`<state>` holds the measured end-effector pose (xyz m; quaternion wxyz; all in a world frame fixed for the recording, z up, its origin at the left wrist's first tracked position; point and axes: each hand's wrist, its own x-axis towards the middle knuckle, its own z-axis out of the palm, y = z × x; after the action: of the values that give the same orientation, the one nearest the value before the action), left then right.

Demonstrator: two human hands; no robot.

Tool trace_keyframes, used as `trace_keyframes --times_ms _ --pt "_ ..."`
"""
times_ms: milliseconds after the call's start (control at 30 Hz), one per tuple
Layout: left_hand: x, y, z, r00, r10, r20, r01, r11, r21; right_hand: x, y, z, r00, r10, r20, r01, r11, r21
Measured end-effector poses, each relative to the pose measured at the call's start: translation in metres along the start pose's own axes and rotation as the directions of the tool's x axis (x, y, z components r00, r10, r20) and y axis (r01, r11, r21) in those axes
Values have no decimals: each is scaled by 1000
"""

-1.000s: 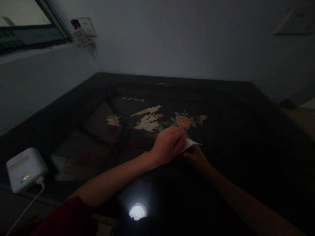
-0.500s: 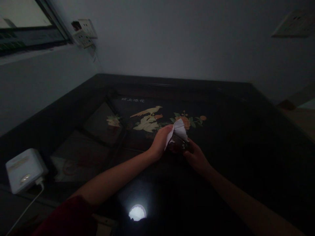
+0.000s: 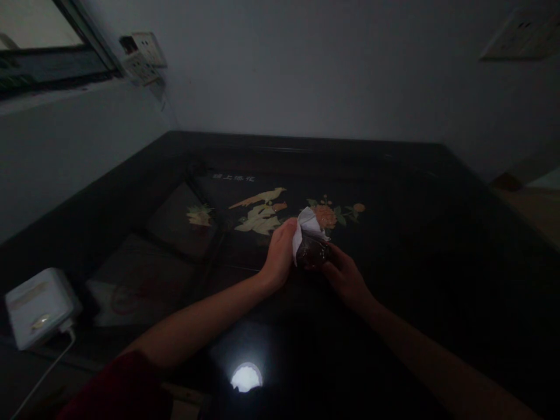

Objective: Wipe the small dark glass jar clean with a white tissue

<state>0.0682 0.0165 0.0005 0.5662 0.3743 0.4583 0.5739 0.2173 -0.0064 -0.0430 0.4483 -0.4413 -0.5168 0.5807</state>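
Above the dark glossy table, a small dark, shiny object [image 3: 312, 252] is held between my two hands; dim light hides its exact kind. My left hand [image 3: 280, 249] is closed on a white tissue [image 3: 307, 221], which it presses against the left and far side of the object. From the right, my right hand [image 3: 347, 274] grips the object, its thumb on the near side and the other fingers largely hidden behind.
The table [image 3: 394, 350] bears a bird-and-flower picture [image 3: 258, 219] and bright reflections. A white box-shaped device [image 3: 41, 306] with a plugged-in white cable [image 3: 44, 373] stands at left. Wall sockets [image 3: 149, 49] are at the back left, another socket plate [image 3: 520, 35] at right.
The tissue and the dark object have shifted slightly left and turned a little in my hands, with more of the object's shiny side showing. Both hands keep their hold.
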Motion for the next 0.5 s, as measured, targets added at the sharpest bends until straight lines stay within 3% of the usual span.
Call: trace_keyframes --times_ms 167,333,500 --pt "2 0 -1 995 82 48 -86 992 94 -2 -4 7 999 41 -22 -35 974 222" --pt "3 8 -3 984 160 79 -172 966 192 -2 -4 8 998 61 14 -63 968 242" --pt "2 12 -3 960 211 185 -261 911 318 -1 -1 7 994 -11 106 -15 969 246"
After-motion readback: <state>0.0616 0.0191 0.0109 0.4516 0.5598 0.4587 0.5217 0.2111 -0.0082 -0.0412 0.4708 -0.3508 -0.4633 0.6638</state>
